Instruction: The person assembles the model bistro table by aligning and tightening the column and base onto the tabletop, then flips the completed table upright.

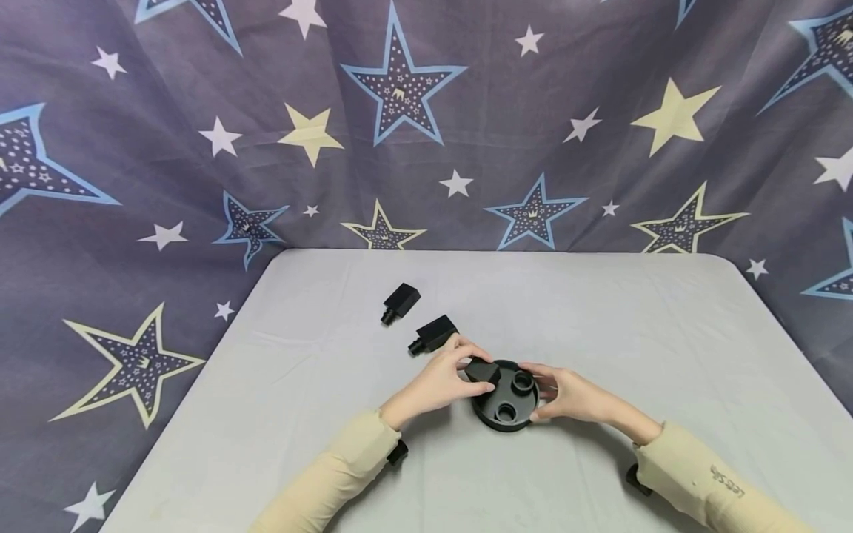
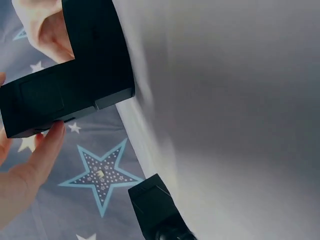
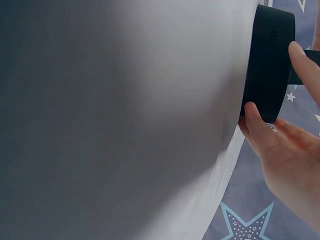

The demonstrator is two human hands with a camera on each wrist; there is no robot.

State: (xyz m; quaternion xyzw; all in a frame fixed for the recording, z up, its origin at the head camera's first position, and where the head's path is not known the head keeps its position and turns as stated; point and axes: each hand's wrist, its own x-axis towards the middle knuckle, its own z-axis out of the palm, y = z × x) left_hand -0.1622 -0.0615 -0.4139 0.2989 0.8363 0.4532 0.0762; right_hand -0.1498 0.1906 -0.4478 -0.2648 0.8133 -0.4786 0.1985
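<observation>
A round black base (image 1: 504,426) with raised ring sockets lies on the table between the two hands. My left hand (image 1: 443,376) pinches a black rectangular block (image 1: 481,371) between thumb and fingers, over the left side of the base. In the left wrist view the block (image 2: 45,97) stands out from the base (image 2: 102,50), its inner end meeting it. My right hand (image 1: 573,394) grips the rim from the right, fingers behind and thumb in front. The right wrist view shows the fingers against the base's side wall (image 3: 270,65).
Two more black blocks lie on the white table (image 1: 600,318), one (image 1: 436,333) just beyond the left hand and another (image 1: 402,300) farther back. Each has a narrower threaded-looking end. A star-patterned curtain (image 1: 480,148) hangs behind the table.
</observation>
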